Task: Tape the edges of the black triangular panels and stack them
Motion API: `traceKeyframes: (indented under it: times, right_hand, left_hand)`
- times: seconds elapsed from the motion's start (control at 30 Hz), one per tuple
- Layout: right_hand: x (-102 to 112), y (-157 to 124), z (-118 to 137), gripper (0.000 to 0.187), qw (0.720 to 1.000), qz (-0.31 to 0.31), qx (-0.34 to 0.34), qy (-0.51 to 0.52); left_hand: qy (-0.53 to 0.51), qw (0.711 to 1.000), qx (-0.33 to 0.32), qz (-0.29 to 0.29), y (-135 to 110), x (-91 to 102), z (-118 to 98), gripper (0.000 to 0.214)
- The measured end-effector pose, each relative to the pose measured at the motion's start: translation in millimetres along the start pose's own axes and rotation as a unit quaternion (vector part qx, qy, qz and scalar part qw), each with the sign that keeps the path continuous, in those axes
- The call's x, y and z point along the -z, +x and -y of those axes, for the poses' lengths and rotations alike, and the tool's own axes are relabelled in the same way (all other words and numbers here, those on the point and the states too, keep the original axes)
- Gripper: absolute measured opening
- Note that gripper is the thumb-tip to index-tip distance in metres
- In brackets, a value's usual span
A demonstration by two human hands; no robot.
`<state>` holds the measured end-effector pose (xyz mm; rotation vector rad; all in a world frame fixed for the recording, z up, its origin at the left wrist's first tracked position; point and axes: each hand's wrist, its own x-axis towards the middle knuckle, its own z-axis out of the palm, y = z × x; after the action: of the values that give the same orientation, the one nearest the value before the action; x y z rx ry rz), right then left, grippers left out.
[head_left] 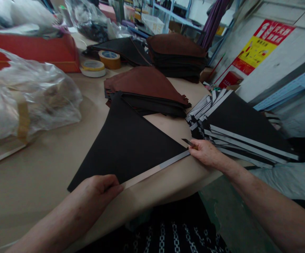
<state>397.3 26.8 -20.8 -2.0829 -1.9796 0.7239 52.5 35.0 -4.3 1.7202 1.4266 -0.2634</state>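
Note:
A black, roughly triangular fabric-like panel (126,137) lies flat on the table, one long side near the front edge. Along that side runs a narrow pale strip of tape (152,170), whitish on the left and greyer towards the right. My left hand (97,191) is closed at the panel's near left, thumb and fingers pinching the strip's left end. At the right corner my right hand (203,151) is closed around a small dark knife blade (187,142), its tip pointing left. Those fingers also touch the strip's right end; whether they pinch it is unclear.
Black panels edged with pale strips (243,123) are stacked at right. Behind lie piles of brown and black pieces (144,82) (177,47), plus tape rolls (93,66) (110,59). Clear plastic bags (36,95) and a red box (33,51) occupy the left.

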Motion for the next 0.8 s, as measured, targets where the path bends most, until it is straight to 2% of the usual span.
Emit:
traceKeyframes:
  times: [0.13, 0.23, 0.33, 0.47, 0.57, 0.63, 0.7, 0.8]
  right_hand:
    - [-1.6, -0.1, -0.1, 0.011, 1.0, 0.002, -0.009, -0.018]
    - [-2.9, -4.3, 1.1, 0.006, 0.999, -0.025, -0.017, -0.012]
    - [1.4, -11.3, 7.9, 0.013, 0.999, -0.053, -0.009, 0.009]
    - [11.3, -11.8, 22.8, 0.011, 0.985, -0.064, 0.039, 0.155]
    - [7.2, -1.3, 31.6, 0.018, 0.952, -0.013, 0.042, 0.303]
    - [-3.0, 7.0, 34.7, 0.021, 0.933, 0.024, 0.027, 0.357]
    - [-14.4, 12.7, 36.5, 0.024, 0.934, 0.029, 0.031, 0.356]
    - [-23.8, 15.0, 39.7, 0.023, 0.961, 0.019, 0.069, 0.269]
  left_hand:
    - [-0.017, 1.0, -0.003, -0.008, 2.5, -2.0, 3.6, 0.037]
    - [-0.014, 1.0, -0.016, -0.022, 4.6, -3.3, 6.7, 0.037]
    - [-0.005, 0.999, -0.021, -0.028, 5.4, -4.2, 8.1, 0.036]
    - [0.004, 0.999, -0.026, -0.029, 5.7, -4.1, 6.7, 0.037]
    - [0.0, 0.999, -0.036, -0.033, 6.3, -3.4, 5.1, 0.037]
    - [-0.001, 0.998, -0.041, -0.039, 6.6, -3.5, 4.5, 0.035]
    - [-0.001, 0.998, -0.038, -0.045, 6.2, -3.7, 3.8, 0.034]
    - [-0.013, 0.999, -0.028, -0.043, 2.9, -2.8, 2.3, 0.033]
